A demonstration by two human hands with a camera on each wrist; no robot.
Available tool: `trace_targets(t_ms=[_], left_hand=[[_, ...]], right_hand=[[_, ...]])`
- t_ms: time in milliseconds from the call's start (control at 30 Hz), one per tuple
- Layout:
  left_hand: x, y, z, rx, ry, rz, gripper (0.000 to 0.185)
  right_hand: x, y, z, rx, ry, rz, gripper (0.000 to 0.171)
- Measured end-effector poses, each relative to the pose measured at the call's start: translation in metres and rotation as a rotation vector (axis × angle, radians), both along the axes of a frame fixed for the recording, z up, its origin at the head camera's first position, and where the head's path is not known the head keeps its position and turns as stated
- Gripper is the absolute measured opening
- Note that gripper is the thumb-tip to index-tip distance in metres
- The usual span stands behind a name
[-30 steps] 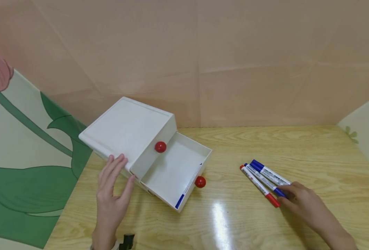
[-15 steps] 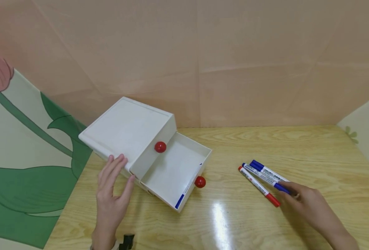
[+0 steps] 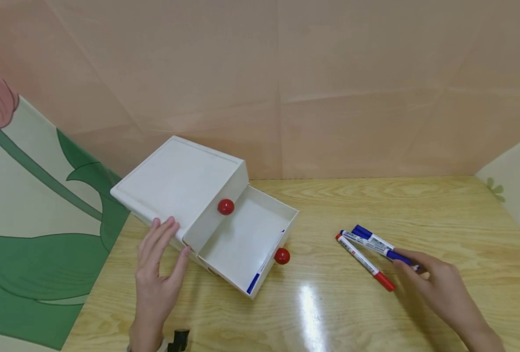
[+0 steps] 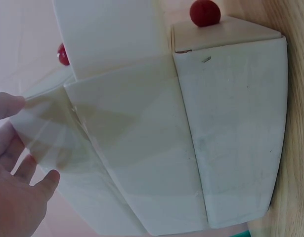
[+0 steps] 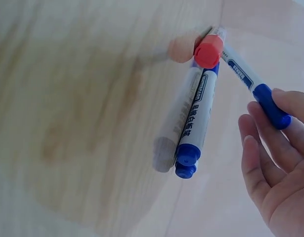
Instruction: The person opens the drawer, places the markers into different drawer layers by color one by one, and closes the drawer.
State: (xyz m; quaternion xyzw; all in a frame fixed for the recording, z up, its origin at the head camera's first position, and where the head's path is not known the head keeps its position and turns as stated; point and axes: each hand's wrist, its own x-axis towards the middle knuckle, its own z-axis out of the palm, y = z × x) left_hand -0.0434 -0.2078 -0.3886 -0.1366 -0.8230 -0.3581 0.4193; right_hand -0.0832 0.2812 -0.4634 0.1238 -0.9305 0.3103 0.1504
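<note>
My right hand (image 3: 438,286) pinches the blue cap of a white whiteboard marker (image 5: 245,74) between thumb and fingers. That capped end is raised off the table, while the far end lies by the other markers. Close by are a red-capped marker (image 3: 365,263) and a blue marker (image 3: 380,241), partly covered by the pinched one. My left hand (image 3: 159,281), fingers extended, rests on the near side edge of a white drawer unit (image 3: 185,181). Its lower drawer (image 3: 247,234) is pulled out; a blue-and-white strip (image 3: 253,282) shows along the inner front wall.
Red round knobs mark the upper drawer (image 3: 226,207) and the lower drawer's front. Wood-grain tabletop (image 3: 317,205) lies between the drawer unit and the markers. A peach-coloured covering (image 3: 352,122) rises behind; a flower-patterned panel (image 3: 35,195) stands at left.
My right hand has raised the capped end of the blue marker and swung it so that it crosses the other blue marker. The red marker shifted slightly. My left hand and the drawers stayed put.
</note>
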Motion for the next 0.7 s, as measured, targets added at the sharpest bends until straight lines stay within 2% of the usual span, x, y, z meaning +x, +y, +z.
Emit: trace_targets(t_ms=[133, 400, 700], left_hand=[[0.0, 0.0, 0.0, 0.0, -0.002, 0.003, 0.057], [0.0, 0.0, 0.0, 0.001, 0.004, -0.005, 0.051], [0.001, 0.0, 0.0, -0.003, -0.002, -0.011, 0.049]], right_hand=[[-0.001, -0.002, 0.002, 0.0, 0.058, -0.009, 0.023], [-0.004, -0.005, 0.005, -0.008, 0.102, -0.012, 0.023], [-0.007, -0.007, 0.012, -0.016, 0.099, 0.016, 0.024]])
